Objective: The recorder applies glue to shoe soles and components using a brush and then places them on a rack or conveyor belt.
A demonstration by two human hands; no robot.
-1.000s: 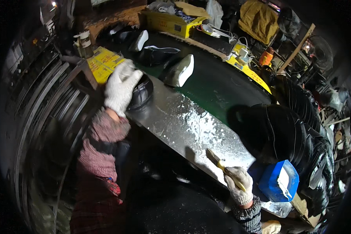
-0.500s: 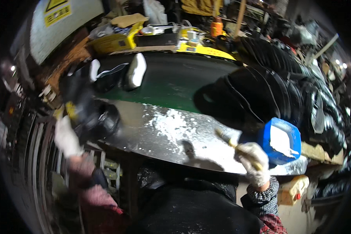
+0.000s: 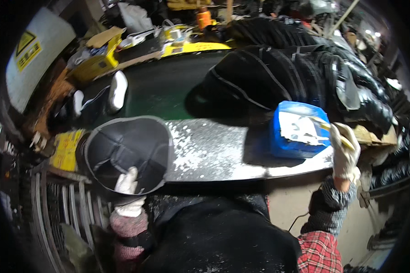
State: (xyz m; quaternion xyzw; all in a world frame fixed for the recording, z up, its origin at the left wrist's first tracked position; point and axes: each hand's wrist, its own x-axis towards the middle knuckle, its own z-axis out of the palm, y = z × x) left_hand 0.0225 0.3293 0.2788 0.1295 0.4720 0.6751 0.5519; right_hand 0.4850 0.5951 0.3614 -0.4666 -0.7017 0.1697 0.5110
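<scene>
My left hand (image 3: 128, 185), in a white glove, grips the near rim of a black upper (image 3: 143, 141). Its wide round mouth faces up, with a grey edge and dark lining, and the fingers reach inside over the rim. My right hand (image 3: 345, 152), also gloved, is closed round the wooden handle of a brush (image 3: 324, 123). The brush end lies over the mouth of a blue tub (image 3: 290, 145) that holds white paste (image 3: 300, 127); where the bristles end in the paste is hard to make out.
White smears cover the metal worktop (image 3: 205, 150). Black items with white soles (image 3: 118, 91) lie at the far left, near a yellow box (image 3: 89, 63). A large stack of black uppers (image 3: 264, 75) fills the back right. Metal rails (image 3: 70, 204) stand at lower left.
The black upper has been swung in front of me, mouth up, and my left hand now holds its near rim. My right hand has carried the brush from above the worktop to the tub.
</scene>
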